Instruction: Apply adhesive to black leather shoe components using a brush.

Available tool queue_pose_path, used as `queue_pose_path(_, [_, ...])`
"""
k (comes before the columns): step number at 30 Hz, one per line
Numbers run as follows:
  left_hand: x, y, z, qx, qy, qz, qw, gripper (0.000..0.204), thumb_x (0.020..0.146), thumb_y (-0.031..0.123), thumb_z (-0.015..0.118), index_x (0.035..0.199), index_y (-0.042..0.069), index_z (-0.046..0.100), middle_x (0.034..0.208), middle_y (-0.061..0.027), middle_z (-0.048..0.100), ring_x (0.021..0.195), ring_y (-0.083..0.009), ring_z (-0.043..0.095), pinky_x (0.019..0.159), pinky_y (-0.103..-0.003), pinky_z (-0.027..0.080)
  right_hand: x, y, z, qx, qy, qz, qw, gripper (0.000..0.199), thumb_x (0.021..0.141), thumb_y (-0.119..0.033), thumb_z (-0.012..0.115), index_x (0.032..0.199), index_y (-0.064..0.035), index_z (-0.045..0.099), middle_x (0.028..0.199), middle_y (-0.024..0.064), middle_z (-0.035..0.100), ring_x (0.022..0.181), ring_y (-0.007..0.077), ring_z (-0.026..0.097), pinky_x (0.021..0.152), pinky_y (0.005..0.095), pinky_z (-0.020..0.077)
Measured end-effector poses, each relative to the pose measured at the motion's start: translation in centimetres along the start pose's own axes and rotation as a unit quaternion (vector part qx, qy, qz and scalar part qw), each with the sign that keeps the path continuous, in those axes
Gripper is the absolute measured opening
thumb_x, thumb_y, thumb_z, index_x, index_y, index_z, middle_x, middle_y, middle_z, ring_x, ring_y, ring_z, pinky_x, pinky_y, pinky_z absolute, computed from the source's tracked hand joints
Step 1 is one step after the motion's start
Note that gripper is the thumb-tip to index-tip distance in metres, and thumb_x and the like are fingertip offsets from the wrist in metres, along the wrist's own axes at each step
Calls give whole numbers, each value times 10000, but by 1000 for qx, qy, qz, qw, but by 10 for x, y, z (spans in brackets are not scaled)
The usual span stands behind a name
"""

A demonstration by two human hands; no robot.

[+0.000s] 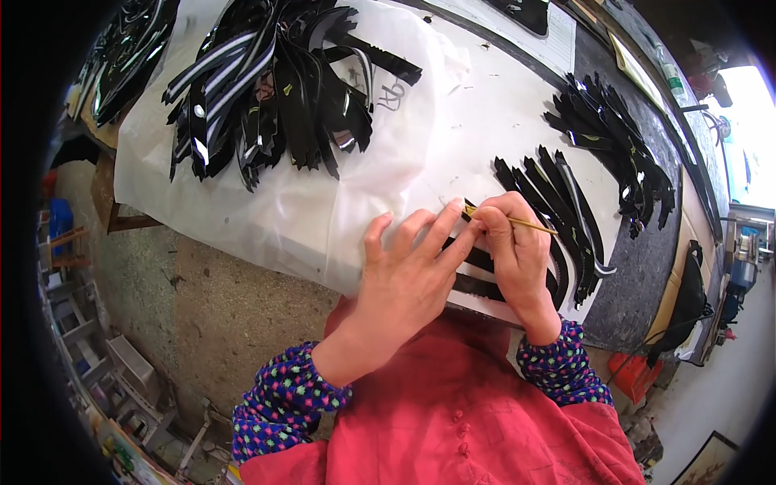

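My right hand (517, 255) pinches a thin yellowish stick (532, 225), its tip end close to the tip of my left index finger. Spread out on the white sheet, my left hand (412, 263) has its thumb and index finger beside the end of a glossy black strip (478, 257). The thumb nearly meets my right fingertips; whether it touches them I cannot tell. Another curved black strip (477, 287) lies below, partly behind my right hand. Just right of that hand, several toothed-end black strips (572, 214) lie side by side.
A big heap of shiny black strips (299, 105), some with pale stripes, sits on translucent plastic (275, 234) at the far left. Another bundle of black pieces (622, 149) is on the dark tabletop (602, 327) to the right. A red container (634, 376) stands below the table's right edge.
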State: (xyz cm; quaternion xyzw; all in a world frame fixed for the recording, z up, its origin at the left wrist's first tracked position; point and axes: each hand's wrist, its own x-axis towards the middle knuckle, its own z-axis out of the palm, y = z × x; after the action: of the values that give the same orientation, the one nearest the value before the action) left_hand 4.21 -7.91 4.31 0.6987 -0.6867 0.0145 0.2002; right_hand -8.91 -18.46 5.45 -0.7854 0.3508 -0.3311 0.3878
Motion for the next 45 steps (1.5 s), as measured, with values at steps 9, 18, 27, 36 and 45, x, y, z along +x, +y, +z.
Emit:
queue_pose_path(9, [-1, -2, 3, -8, 26, 1, 1000, 486, 845, 175, 669, 1320, 268, 633, 1401, 62, 531, 1209, -144, 483, 1069, -470, 297, -13, -5, -11, -130, 40, -64, 989, 190, 869, 54, 674, 1042, -22, 678, 953, 97, 670, 878, 276, 623, 741, 362, 512])
queue_pose_path(18, [3, -14, -4, -185, 53, -49, 980, 380, 886, 190, 718, 1264, 164, 682, 1262, -19, 598, 1142, -208, 535, 1032, -392, 298, -18, 6, -10, -242, 35, -186, 952, 243, 854, 7, 680, 1089, -49, 655, 979, 87, 665, 913, 274, 623, 807, 380, 469])
queue_pose_path(27, [-45, 1, -7, -30, 51, -20, 998, 414, 895, 262, 716, 1299, 184, 666, 1264, -7, 552, 1178, -189, 504, 1048, -459, 270, -31, -38, -26, -27, -48, 27, 998, 204, 892, 101, 647, 1066, -3, 666, 980, 141, 646, 797, 259, 675, 691, 342, 548])
queue_pose_path(36, [-49, 3, 1, 1, 55, -19, 998, 433, 926, 273, 680, 1350, 199, 643, 1303, 1, 550, 1188, -186, 497, 1073, -470, 256, -30, -18, -16, -69, -71, -31, 995, 200, 898, 82, 641, 1074, -10, 664, 996, 145, 657, 834, 299, 684, 705, 356, 553])
queue_pose_path(45, [-52, 3, 11, 65, 80, 3, 995, 290, 946, 254, 598, 1215, 197, 689, 1420, 101, 568, 1212, -170, 451, 1044, -467, 272, -31, -17, -14, -109, -69, -51, 990, 241, 880, 86, 650, 1098, -16, 648, 1036, 151, 644, 885, 324, 676, 723, 380, 560])
